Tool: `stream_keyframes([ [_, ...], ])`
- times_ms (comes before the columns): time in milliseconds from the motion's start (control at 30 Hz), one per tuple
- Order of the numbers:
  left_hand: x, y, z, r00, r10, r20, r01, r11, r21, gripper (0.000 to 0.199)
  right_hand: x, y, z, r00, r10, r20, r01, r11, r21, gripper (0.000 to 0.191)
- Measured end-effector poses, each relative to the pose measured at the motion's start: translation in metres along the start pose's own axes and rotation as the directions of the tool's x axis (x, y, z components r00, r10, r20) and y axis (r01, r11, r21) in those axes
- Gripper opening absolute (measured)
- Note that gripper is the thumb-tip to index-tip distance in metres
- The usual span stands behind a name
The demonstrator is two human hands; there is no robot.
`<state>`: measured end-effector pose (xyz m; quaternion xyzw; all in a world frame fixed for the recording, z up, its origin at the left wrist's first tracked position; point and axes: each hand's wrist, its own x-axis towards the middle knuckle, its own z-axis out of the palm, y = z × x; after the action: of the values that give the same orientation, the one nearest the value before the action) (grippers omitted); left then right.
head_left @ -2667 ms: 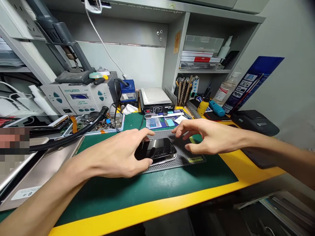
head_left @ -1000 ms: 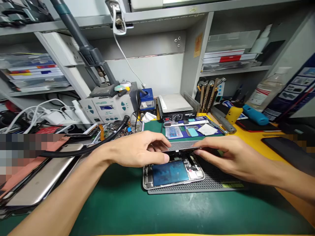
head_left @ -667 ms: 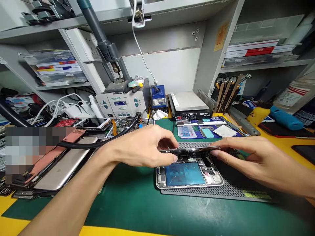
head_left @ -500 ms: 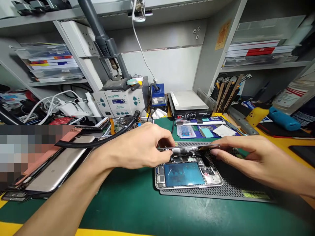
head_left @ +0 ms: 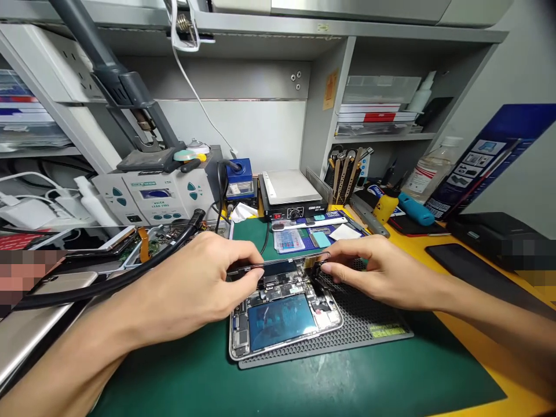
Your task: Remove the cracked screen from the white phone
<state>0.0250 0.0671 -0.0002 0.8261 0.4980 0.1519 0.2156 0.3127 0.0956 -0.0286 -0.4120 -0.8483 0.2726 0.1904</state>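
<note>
An opened phone lies with its insides facing up, its dark battery and circuit boards showing, on a grey perforated mat. Above its far end a thin phone screen is held raised, nearly edge-on to me. My left hand pinches the screen's left end between thumb and fingers. At the other end, my right hand grips the screen's right corner, close to a dark flex cable inside the phone. The screen's far face is hidden from me.
A soldering station and a flat heating plate stand behind. A thick black hose crosses under my left forearm. A brush and small cards lie beyond the mat. Tweezers stand at the back right.
My view has turned to the right, so everything sits further left. More of the phone's inside shows beneath the raised screen. Both hands still hold the screen.
</note>
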Motion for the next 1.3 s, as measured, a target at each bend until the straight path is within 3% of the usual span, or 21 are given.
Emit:
stream_keyframes([
  [133,0.0007,0.0013,0.0007,0.999,-0.033,0.028,0.029,0.990,0.141,0.030,-0.0004,-0.0004,-0.0003,1.000,-0.007,0.003,0.007,0.999,0.037,0.024],
  [467,0.0013,-0.0006,-0.0009,0.995,-0.089,0.035,0.085,0.991,0.100,0.037,0.0043,0.0043,-0.0004,0.998,0.001,0.056,-0.011,0.984,0.178,0.027],
  [800,0.0005,0.0042,-0.0017,0.999,-0.045,0.023,0.043,0.997,0.065,0.029,0.0026,0.0019,0.0013,1.000,0.007,0.005,-0.007,0.999,0.051,0.025],
  [1300,-0.0007,0.0028,-0.0005,0.999,-0.044,0.020,0.042,0.996,0.080,0.030,0.0046,0.0021,0.0018,1.000,0.007,0.029,-0.010,0.992,0.126,0.026],
])
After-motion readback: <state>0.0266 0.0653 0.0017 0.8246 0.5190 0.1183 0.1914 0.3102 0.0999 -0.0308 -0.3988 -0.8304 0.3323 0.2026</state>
